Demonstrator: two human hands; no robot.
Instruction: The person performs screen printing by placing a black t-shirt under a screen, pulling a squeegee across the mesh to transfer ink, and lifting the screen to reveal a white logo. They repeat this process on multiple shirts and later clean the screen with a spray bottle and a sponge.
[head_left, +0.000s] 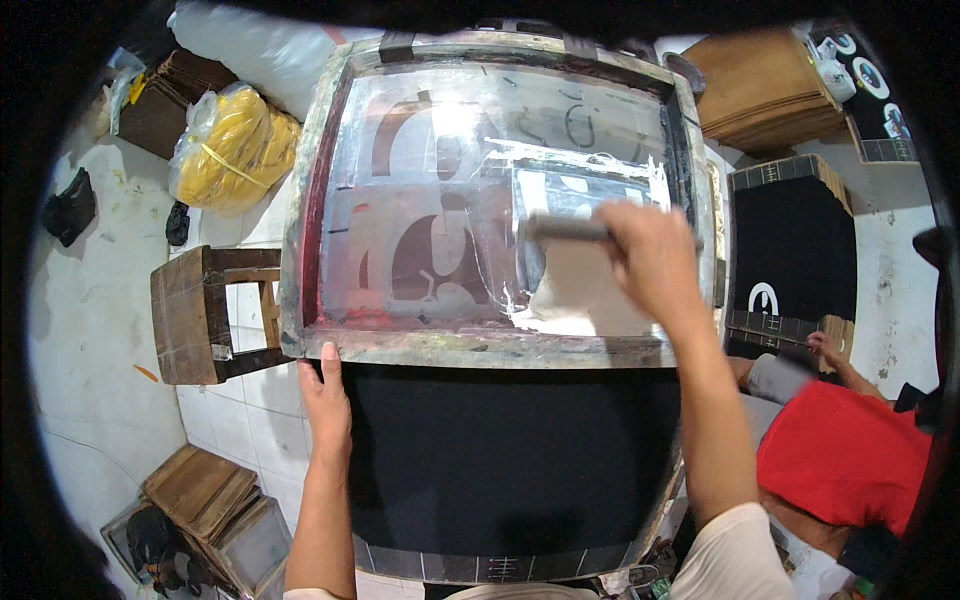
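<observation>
A silkscreen frame [500, 348] with a worn wooden rim lies over black cloth [500, 450]. Its mesh carries rounded stencil shapes, and white ink [560, 318] is smeared on the right part. My right hand [648, 255] is closed around the grey handle of a squeegee [565, 228], which rests on the mesh at the inked patch; the handle is slightly blurred. At the frame's near left corner, my left hand [328, 395] grips the rim, thumb on top and the other fingers partly hidden below.
To the left stand a wooden stool [185, 315] and a yellow plastic-wrapped bundle [232, 150]. Stacked brown boards [765, 85] sit at the back right. A black-covered printing board [795, 240] lies at right, near another person in red clothing [845, 450]. Wooden frames [205, 490] lean at lower left.
</observation>
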